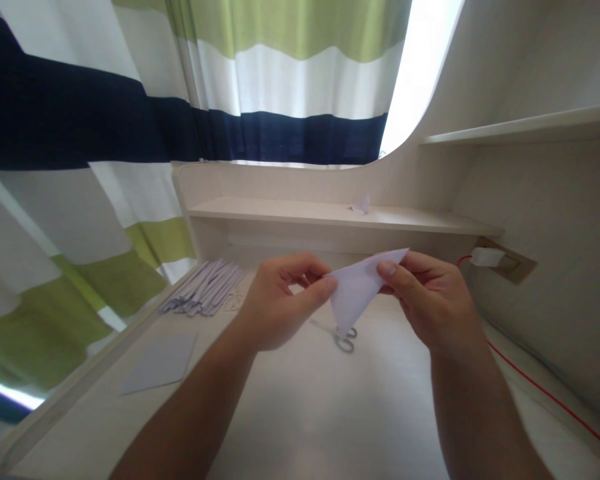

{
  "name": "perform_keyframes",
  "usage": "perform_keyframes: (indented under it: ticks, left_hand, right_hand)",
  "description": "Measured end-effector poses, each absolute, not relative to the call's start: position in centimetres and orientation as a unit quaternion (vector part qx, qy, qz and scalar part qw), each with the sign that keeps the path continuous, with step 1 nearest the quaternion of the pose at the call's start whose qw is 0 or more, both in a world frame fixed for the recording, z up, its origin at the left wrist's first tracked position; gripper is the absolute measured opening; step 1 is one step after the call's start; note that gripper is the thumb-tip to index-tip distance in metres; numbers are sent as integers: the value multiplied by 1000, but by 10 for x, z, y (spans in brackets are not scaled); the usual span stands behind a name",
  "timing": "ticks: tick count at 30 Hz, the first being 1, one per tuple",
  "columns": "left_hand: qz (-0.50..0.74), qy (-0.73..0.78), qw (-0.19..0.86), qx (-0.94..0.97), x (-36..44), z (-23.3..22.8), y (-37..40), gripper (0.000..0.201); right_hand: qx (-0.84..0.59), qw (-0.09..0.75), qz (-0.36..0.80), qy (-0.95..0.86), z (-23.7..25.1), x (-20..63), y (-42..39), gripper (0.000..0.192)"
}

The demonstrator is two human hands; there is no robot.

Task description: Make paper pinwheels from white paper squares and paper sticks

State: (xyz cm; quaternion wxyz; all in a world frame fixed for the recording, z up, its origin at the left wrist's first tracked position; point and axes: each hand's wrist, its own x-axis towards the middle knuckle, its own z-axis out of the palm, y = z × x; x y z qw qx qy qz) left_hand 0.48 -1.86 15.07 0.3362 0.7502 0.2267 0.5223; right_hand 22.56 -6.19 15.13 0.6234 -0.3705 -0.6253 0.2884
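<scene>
2 hands (353, 293) raised, pinching folded paper (356, 291) btwn fingertips.

Home study corner: pale wooden desk (300, 413) with built-in shelf (330, 217), striped window curtain (130, 120), wall socket (505, 263) with red cable (545, 390).

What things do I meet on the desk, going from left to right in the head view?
Flat grey sheet → bundle of paper strips → left hand → folded white paper → right hand → red cable.

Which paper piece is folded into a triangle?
The one held by both hands; the sheet on the desk lies flat, and the strips are narrow.
</scene>
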Motion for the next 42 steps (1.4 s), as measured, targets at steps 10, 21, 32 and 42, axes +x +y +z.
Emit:
perform_keyframes:
  ticks: [10, 21, 32, 42]
  left_hand:
    - [578, 220, 342, 707, 10, 148, -16, 23]
    - [630, 233, 357, 649, 15, 148, -16, 31]
    - [656, 238, 366, 616, 14, 146, -6, 36]
    - [686, 218, 379, 582, 15, 138, 9, 28]
  right_hand:
    - [-379, 595, 314, -635, 153, 215, -64, 18]
    - [-396, 506, 347, -684, 150, 214, -62, 31]
    - [-400, 467, 374, -695, 152, 214, -60, 32]
    - [-431, 454, 372, -686, 150, 218, -58, 30]
